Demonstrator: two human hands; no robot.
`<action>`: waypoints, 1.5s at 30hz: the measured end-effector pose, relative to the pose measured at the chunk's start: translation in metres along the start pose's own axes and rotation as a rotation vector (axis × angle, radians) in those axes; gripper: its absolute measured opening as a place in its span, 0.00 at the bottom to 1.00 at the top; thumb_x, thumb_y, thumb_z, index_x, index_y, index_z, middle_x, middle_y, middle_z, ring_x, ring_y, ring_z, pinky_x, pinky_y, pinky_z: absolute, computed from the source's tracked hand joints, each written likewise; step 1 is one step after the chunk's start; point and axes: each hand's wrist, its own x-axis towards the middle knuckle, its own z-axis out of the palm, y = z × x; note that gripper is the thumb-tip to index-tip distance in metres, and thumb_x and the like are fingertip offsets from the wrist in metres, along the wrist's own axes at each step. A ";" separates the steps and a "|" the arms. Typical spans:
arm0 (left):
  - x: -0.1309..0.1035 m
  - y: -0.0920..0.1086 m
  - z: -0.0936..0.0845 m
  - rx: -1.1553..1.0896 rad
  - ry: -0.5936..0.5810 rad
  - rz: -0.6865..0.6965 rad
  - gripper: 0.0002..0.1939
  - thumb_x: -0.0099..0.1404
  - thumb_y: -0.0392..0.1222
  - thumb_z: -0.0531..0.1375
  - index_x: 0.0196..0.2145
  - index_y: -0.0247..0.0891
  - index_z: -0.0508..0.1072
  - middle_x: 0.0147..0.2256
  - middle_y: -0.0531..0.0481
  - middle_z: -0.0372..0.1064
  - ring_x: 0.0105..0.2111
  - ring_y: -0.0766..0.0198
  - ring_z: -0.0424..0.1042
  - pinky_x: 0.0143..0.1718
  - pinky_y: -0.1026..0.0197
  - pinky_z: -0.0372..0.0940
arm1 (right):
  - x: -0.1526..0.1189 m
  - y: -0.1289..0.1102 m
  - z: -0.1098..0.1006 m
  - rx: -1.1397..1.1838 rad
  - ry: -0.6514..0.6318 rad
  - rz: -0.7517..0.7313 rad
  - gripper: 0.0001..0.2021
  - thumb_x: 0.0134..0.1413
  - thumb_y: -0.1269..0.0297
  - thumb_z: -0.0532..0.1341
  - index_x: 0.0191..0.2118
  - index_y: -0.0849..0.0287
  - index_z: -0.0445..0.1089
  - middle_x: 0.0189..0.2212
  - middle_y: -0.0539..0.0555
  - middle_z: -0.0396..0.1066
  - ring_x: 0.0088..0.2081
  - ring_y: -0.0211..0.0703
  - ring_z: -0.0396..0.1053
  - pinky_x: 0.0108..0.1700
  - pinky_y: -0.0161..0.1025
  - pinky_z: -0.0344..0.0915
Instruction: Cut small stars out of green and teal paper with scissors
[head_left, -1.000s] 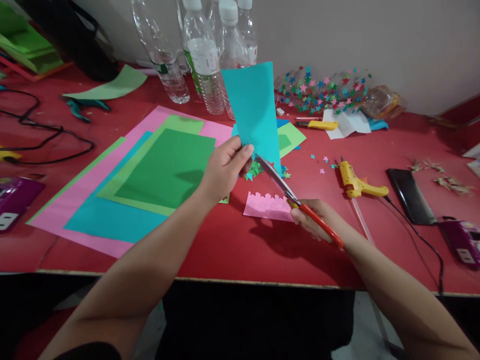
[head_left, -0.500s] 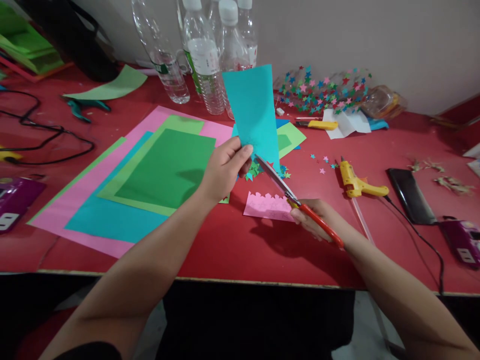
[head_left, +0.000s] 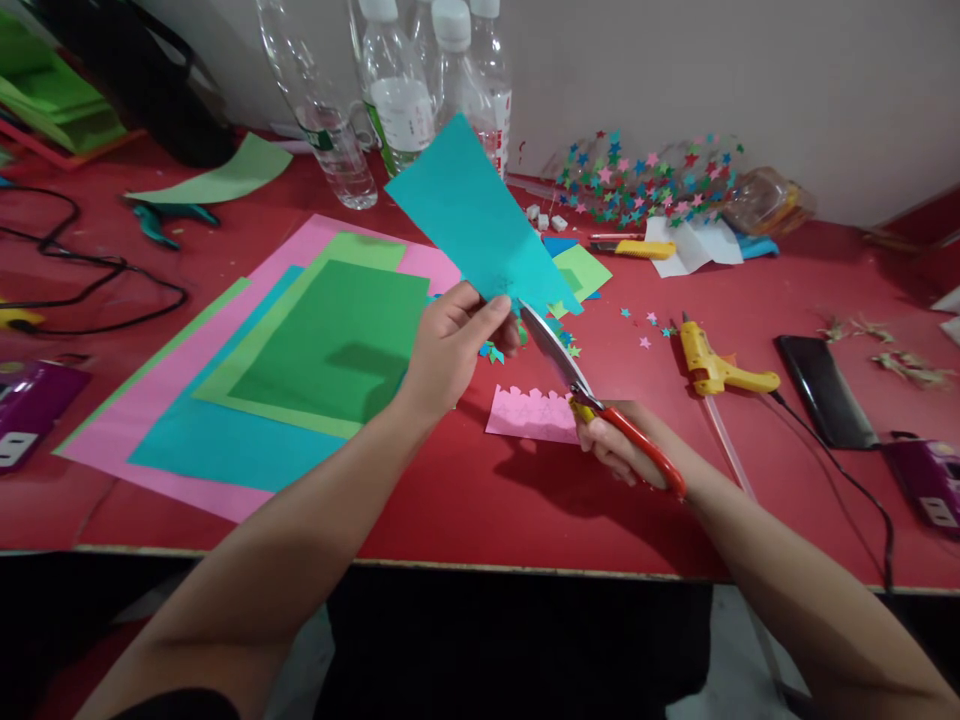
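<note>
My left hand (head_left: 461,340) pinches the lower edge of a turquoise sheet of paper (head_left: 472,205), which is held up and tilted to the left. Faint drawn lines show on the paper near my thumb. My right hand (head_left: 619,440) grips a pair of scissors (head_left: 634,430) with red handles. Its blade tips reach the paper's lower edge close to my left fingertips. Below the blades lies a pink paper strip (head_left: 531,415) with a jagged top edge and drawn stars. Small cut paper stars (head_left: 491,352) lie partly hidden behind my left hand.
Coloured sheets (head_left: 330,340) are stacked at left, beside pliers (head_left: 172,220). Plastic bottles (head_left: 401,100) stand at the back; a star-filled bottle (head_left: 652,180) lies by the wall. A utility knife (head_left: 645,249), glue gun (head_left: 709,365) and black phone (head_left: 825,390) are to the right.
The turquoise paper has turned counterclockwise, its top swinging left, while my left hand keeps its pinch. The scissors have shifted slightly and stay at the paper's lower edge.
</note>
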 end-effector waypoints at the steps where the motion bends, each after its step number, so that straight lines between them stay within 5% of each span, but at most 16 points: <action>1: -0.001 -0.001 0.002 -0.019 0.008 0.002 0.10 0.62 0.44 0.61 0.26 0.37 0.68 0.21 0.54 0.70 0.21 0.70 0.70 0.26 0.64 0.67 | -0.001 -0.001 0.001 0.009 -0.001 -0.002 0.26 0.52 0.37 0.55 0.27 0.59 0.61 0.10 0.41 0.54 0.11 0.30 0.52 0.16 0.31 0.53; 16: -0.008 -0.009 0.013 -0.063 0.101 -0.062 0.11 0.62 0.44 0.61 0.24 0.38 0.68 0.22 0.54 0.70 0.22 0.71 0.69 0.28 0.65 0.67 | -0.003 -0.011 0.017 0.097 0.078 0.076 0.27 0.49 0.34 0.55 0.25 0.57 0.60 0.08 0.41 0.51 0.10 0.32 0.51 0.16 0.34 0.56; 45: -0.009 -0.006 0.011 -0.067 0.029 -0.052 0.10 0.62 0.41 0.60 0.23 0.37 0.71 0.21 0.55 0.69 0.21 0.71 0.68 0.27 0.66 0.65 | -0.003 -0.015 0.013 0.005 0.141 0.074 0.22 0.51 0.42 0.58 0.22 0.56 0.56 0.12 0.42 0.53 0.11 0.30 0.53 0.15 0.31 0.52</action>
